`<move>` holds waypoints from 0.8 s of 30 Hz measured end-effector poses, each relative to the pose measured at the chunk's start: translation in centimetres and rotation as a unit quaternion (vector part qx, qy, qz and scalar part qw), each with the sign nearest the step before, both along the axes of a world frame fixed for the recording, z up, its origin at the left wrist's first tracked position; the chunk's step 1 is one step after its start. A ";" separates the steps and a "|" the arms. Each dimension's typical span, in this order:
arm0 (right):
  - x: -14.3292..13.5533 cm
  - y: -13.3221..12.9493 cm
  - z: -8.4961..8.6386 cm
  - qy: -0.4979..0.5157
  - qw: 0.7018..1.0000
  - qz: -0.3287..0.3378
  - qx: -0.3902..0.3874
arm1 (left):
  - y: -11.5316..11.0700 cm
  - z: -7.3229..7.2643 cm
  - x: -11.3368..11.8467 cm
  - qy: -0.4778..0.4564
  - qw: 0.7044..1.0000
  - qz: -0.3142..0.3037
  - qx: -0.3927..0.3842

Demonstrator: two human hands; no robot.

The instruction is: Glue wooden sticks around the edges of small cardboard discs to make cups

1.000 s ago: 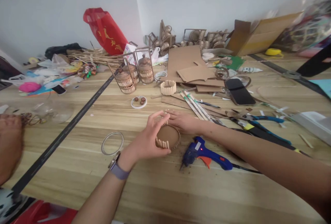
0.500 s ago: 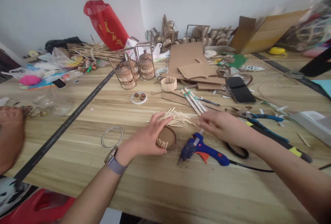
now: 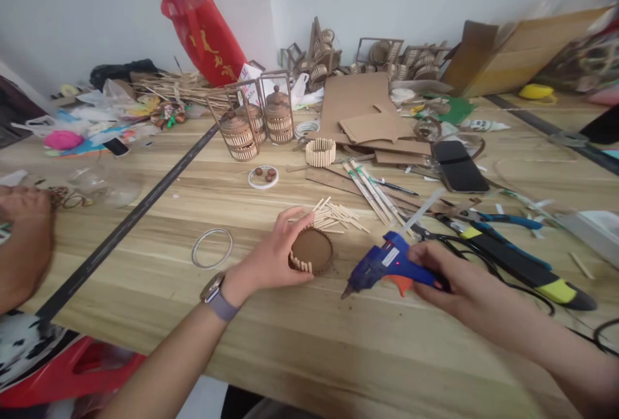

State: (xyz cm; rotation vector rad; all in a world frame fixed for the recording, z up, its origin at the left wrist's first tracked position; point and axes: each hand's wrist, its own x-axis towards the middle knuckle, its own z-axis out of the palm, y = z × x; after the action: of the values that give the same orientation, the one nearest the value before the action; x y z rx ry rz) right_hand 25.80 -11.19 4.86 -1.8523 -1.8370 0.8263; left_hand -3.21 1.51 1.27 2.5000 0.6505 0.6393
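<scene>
Steadying hand: my view from the head camera shows the left hand [image 3: 273, 248], with a watch [image 3: 213, 287] on its wrist, spread in a wide curve around the left side of a round brown base [image 3: 313, 248], thumb at the near edge and fingers at the far edge, holding it.
Round base: on the wooden table [image 3: 271, 354], in front of me near the middle, with a short row of pale upright sticks [image 3: 302, 264] along its near left rim.
Glue hand: I see the right hand [image 3: 440, 271] closed around the handle of a blue glue gun [image 3: 384, 261], its nozzle angled down and left, near the base; whether the tip touches the table I cannot tell.
Loose sticks: a scattered pile [image 3: 338, 216] just beyond the base.
Rings: a silvery hoop [image 3: 211, 249] left of the left hand; farther back, a white ring [image 3: 264, 177] around brown beads, and a standing band of pale sticks [image 3: 320, 153].
Right side: a dark phone [image 3: 459, 166] and blue-handled pliers [image 3: 507, 219].
Back: framed stick lanterns [image 3: 279, 119], brown cardboard [image 3: 355, 100] and a red bag [image 3: 206, 35].
Left edge: another person's hand [image 3: 22, 213], partly cut off.
</scene>
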 end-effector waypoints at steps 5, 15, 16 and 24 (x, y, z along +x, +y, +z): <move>0.2 0.7 1.5 0.174 0.980 -0.079 -0.048 | -0.9 0.7 0.7 0.016 0.998 -0.059 -0.009; -0.6 2.0 -2.2 0.324 0.939 -0.044 -0.105 | -0.2 -1.0 0.8 -0.013 0.999 -0.035 -0.013; -0.7 1.9 -2.3 0.317 0.943 -0.023 -0.101 | -0.2 -1.2 0.8 -0.015 0.999 -0.031 -0.014; -1.3 1.5 -2.7 0.170 0.984 0.041 -0.029 | 0.1 -1.1 0.8 -0.007 0.999 -0.007 -0.035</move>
State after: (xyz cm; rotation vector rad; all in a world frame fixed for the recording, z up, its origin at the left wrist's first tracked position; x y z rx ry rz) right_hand 24.52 -9.68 2.20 -1.5599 -1.6940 1.1572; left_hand -2.41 1.62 0.13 2.4317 0.6385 0.6171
